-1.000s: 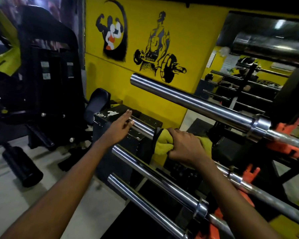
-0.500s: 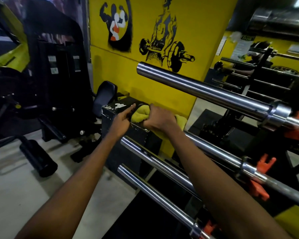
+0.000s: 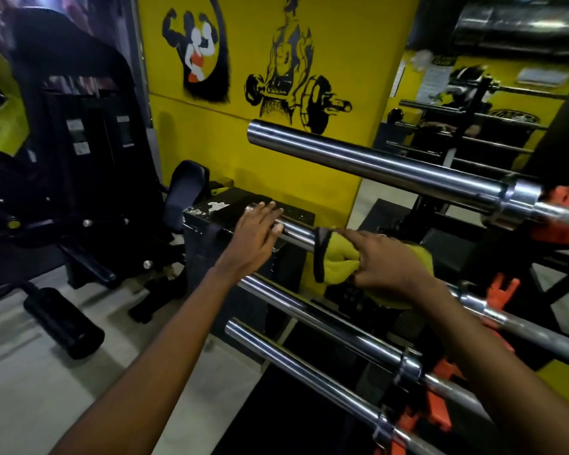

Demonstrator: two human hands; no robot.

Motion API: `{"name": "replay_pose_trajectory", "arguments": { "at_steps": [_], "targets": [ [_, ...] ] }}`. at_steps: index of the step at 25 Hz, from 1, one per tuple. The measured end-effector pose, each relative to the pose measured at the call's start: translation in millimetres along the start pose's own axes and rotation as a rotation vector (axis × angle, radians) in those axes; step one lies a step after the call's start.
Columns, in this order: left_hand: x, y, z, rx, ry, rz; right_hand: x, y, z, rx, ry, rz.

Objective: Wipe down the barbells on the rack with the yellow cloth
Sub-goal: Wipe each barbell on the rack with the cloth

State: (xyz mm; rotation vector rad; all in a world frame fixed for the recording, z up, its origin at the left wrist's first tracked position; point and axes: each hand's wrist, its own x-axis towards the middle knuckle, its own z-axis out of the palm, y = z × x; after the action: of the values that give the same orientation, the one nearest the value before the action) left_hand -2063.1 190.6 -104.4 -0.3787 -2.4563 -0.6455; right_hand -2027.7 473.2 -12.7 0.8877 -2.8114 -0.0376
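- Yellow gym wall ahead of me carries two black murals, a flexing bodybuilder and a lifter with a loaded bar.
- At my left stands a black weight machine with a padded roller low over the pale floor.
- Four chrome barbell sleeves run from the right toward me on a rack with orange hooks; the top barbell is highest, and two lower barbells lie nearest my arms.
- My right hand is clenched around the yellow cloth, bunching it on the second barbell; the cloth's dark edge drapes down on its left side.
- My left hand is flat and loose, fingers extended, resting on that same bar's end, just left of the cloth and over a scuffed black box.
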Motion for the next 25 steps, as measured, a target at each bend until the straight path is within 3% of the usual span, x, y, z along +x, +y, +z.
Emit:
{"name": "replay_pose_trajectory", "arguments": {
  "at_steps": [2,7,8,10,12,14,17,18,22,25],
  "targets": [
    [8.5,10.4,6.9,0.056,-0.012,-0.031,-6.1,6.4,5.9,0.033,0.068,0.083],
    [37.9,21.4,2.0,0.153,0.095,-0.061,-0.1,8.8,8.0,0.109,0.108,0.095],
    [47.2,24.2,-4.2,0.238,0.054,-0.071,-0.9,8.3,8.0,0.090,0.102,0.093],
    [70.3,28.6,-14.9,0.376,-0.194,-0.123,-3.3,6.3,10.3,0.018,0.102,0.084],
    [86.6,31.3,-18.8,0.358,-0.423,-0.251,-6.6,3.3,16.7,-0.061,0.106,0.084],
    [86.1,24.2,-19.2,0.186,-0.355,-0.267,-5.1,-6.3,23.0,-0.128,0.124,0.088],
    [57.1,18.1,-18.0,-0.233,0.097,-0.250,4.6,-21.8,32.9,-0.203,0.162,0.087],
    [47.7,7.1,-13.1,-0.296,0.166,-0.273,9.9,-29.1,37.0,-0.214,0.165,0.087],
    [17.1,-25.8,-9.4,-0.698,-0.008,-0.484,32.6,-73.1,56.4,-0.316,0.188,0.044],
    [22.7,-40.7,-21.5,-0.646,-0.114,-0.572,50.2,-88.8,62.1,-0.287,0.170,-0.017]
  ]
}}
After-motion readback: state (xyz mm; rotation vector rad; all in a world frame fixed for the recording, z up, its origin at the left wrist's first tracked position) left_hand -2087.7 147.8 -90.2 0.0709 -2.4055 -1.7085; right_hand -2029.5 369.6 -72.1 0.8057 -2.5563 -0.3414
